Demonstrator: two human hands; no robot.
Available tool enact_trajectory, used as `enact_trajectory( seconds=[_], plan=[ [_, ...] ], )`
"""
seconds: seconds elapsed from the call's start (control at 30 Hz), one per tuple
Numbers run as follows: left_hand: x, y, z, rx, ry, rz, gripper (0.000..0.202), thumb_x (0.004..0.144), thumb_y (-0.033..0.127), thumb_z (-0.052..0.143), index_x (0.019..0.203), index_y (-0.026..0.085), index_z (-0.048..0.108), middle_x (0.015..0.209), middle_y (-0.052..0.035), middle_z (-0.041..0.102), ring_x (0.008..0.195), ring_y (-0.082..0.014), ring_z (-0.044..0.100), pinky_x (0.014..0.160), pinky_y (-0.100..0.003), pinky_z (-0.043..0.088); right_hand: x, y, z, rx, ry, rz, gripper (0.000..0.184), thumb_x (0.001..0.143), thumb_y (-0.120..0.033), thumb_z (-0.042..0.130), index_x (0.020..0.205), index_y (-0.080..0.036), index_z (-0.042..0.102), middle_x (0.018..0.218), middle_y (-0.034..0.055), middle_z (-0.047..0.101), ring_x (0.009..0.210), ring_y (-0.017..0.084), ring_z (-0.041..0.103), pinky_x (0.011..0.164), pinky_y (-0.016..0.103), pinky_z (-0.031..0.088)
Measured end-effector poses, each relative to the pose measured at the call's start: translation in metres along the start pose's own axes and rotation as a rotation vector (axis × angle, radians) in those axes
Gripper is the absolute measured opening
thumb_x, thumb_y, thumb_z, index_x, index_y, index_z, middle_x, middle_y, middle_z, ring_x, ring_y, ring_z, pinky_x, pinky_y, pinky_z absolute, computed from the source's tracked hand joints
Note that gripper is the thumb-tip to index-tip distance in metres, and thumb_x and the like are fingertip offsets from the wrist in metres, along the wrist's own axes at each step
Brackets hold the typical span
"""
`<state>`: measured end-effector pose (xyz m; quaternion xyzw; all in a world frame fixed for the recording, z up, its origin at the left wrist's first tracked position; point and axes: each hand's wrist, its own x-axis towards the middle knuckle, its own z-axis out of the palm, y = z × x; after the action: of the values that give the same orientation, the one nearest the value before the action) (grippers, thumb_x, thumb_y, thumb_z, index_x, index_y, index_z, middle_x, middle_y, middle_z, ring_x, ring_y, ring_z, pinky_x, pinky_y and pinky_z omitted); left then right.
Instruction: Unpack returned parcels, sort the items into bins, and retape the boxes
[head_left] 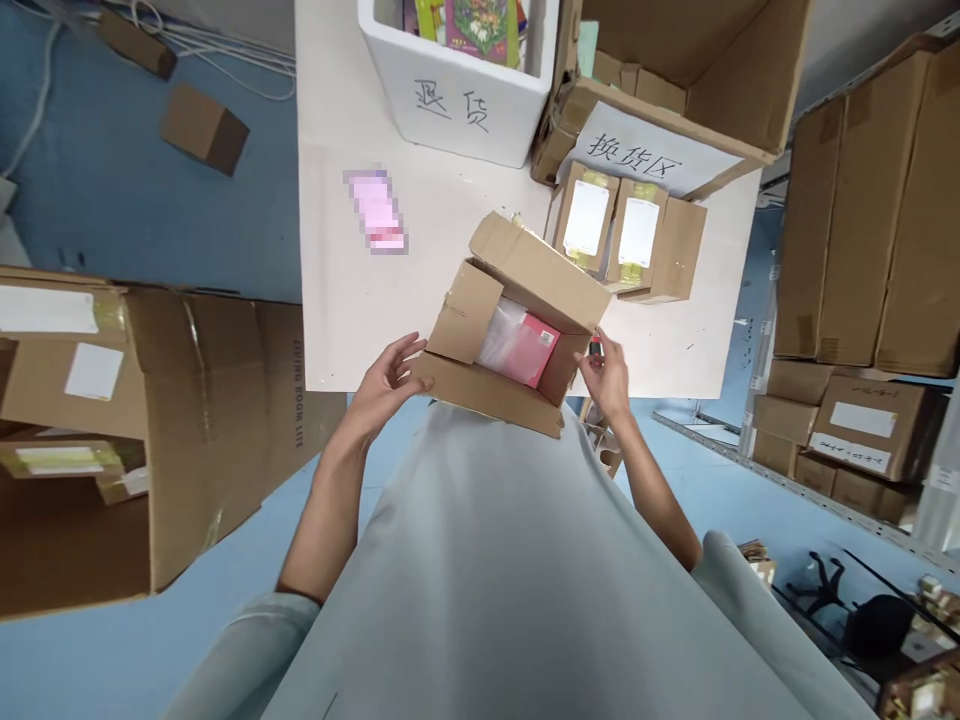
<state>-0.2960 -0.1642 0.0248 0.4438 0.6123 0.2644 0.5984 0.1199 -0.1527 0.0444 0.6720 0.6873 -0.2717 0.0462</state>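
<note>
Held thing: I see an open cardboard carton (pixel 540 272) at the picture's centre, over the near edge of the white worktop (pixel 337 300), flaps spread.
Contents: a pink packet (pixel 537 352) and clear plastic wrap (pixel 501 335) lie inside.
Left hand: my view shows the left hand (pixel 386 378) at 9 o'clock of the carton, fingers (pixel 405 350) spread flat against the near flap, touching rather than clenched.
Right hand: the right hand (pixel 609 378) is at 3 o'clock, fingers curled by the carton's corner; I cannot tell whether they grip it.
Handling: I judge the carton light and fairly stiff, its loose flaps floppy and the wrap slippery. The safest hold looks like both side walls or under the base, not the flaps.
Surface: the worktop looks smooth, flat and hard.
On the worktop: a white foam bin (pixel 457 110) sits at 12 o'clock, two small labelled boxes (pixel 609 230) at 1 o'clock, a blurred pink item (pixel 375 210) at 10 o'clock.
Room: the floor (pixel 97 200) is blue. A large brown carton (pixel 202 420) stands at 9 o'clock, stacked cartons (pixel 862 240) on shelving at 3 o'clock.
</note>
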Motion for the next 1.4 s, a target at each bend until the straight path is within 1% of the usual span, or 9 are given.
enact_trajectory(
  seconds=[0.13,0.4,0.6,0.73,0.87,0.97,1.1,1.23,1.4],
  plan=[
    [0.014,0.0,-0.001,0.023,-0.105,0.009,0.092,0.084,0.046,0.086,0.169,0.03,0.055,0.176,-0.0199,0.056,0.156,-0.0409,0.061,0.123,-0.059,0.059,0.007,-0.008,0.02,0.267,0.166,0.223,0.072,0.114,-0.033,0.038,0.182,-0.012,0.037,0.159,0.0274,0.07,0.111,0.029,0.082,0.103,0.045,0.067],
    [0.027,-0.027,0.037,0.404,0.005,0.204,0.104,0.09,0.03,0.075,0.183,0.027,0.03,0.164,-0.0208,0.054,0.159,-0.0392,0.056,0.129,-0.064,0.052,0.056,0.003,0.005,0.251,0.262,0.161,0.069,0.113,-0.03,0.035,0.178,-0.014,0.048,0.155,0.0241,0.073,0.112,0.031,0.079,0.108,0.047,0.064],
    [0.032,0.008,0.08,0.752,0.108,0.514,0.077,0.102,0.022,0.065,0.176,0.017,0.045,0.185,-0.0241,0.036,0.179,-0.0523,0.017,0.139,-0.081,0.027,0.053,-0.001,0.013,0.198,0.279,0.127,0.072,0.115,-0.026,0.027,0.186,-0.022,0.033,0.155,0.0218,0.072,0.127,0.032,0.076,0.107,0.047,0.065],
    [0.055,0.035,0.112,0.924,-0.206,0.628,0.062,0.099,0.012,0.058,0.161,0.017,0.066,0.162,-0.0205,0.068,0.168,-0.0435,0.048,0.143,-0.076,0.024,0.047,-0.007,0.019,0.133,0.238,0.181,0.072,0.115,-0.024,0.028,0.187,-0.02,0.03,0.149,0.0222,0.074,0.128,0.034,0.074,0.107,0.047,0.064],
    [0.082,0.042,0.13,1.103,-0.268,0.574,0.036,0.103,0.014,0.054,0.125,0.014,0.082,0.111,-0.0217,0.083,0.125,-0.042,0.078,0.136,-0.078,0.034,0.043,-0.01,0.027,0.121,0.191,0.21,0.073,0.115,-0.023,0.028,0.187,-0.016,0.029,0.148,0.0234,0.073,0.131,0.036,0.073,0.106,0.047,0.064],
    [0.076,0.049,0.123,1.104,-0.221,0.62,0.035,0.107,0.016,0.05,0.123,0.017,0.081,0.107,-0.0169,0.082,0.113,-0.0378,0.079,0.139,-0.08,0.027,0.042,-0.008,0.034,0.123,0.196,0.201,0.073,0.115,-0.024,0.028,0.188,-0.017,0.025,0.15,0.0225,0.072,0.132,0.036,0.072,0.104,0.045,0.064],
    [0.041,0.07,0.092,1.056,-0.095,0.63,0.042,0.113,0.027,0.048,0.146,0.019,0.074,0.144,-0.0191,0.077,0.151,-0.0431,0.064,0.143,-0.082,0.012,0.046,-0.003,0.042,0.112,0.216,0.202,0.073,0.116,-0.024,0.03,0.189,-0.021,0.025,0.146,0.0205,0.073,0.127,0.034,0.073,0.096,0.039,0.064],
    [0.029,0.074,0.048,1.078,0.064,0.43,0.048,0.114,0.033,0.048,0.156,0.02,0.068,0.158,-0.0194,0.07,0.159,-0.044,0.057,0.144,-0.08,0.007,0.053,0.003,0.053,0.192,0.313,0.184,0.073,0.113,-0.021,0.038,0.186,-0.021,0.033,0.133,0.0184,0.076,0.117,0.033,0.074,0.089,0.038,0.064],
    [0.056,0.041,0.02,0.947,0.044,0.152,0.058,0.109,0.035,0.047,0.162,0.015,0.06,0.162,-0.0222,0.066,0.145,-0.0409,0.068,0.134,-0.068,0.044,0.055,0.008,0.061,0.194,0.337,0.176,0.07,0.113,-0.021,0.043,0.183,-0.022,0.04,0.135,0.0178,0.075,0.114,0.032,0.073,0.086,0.038,0.063]
  ],
)
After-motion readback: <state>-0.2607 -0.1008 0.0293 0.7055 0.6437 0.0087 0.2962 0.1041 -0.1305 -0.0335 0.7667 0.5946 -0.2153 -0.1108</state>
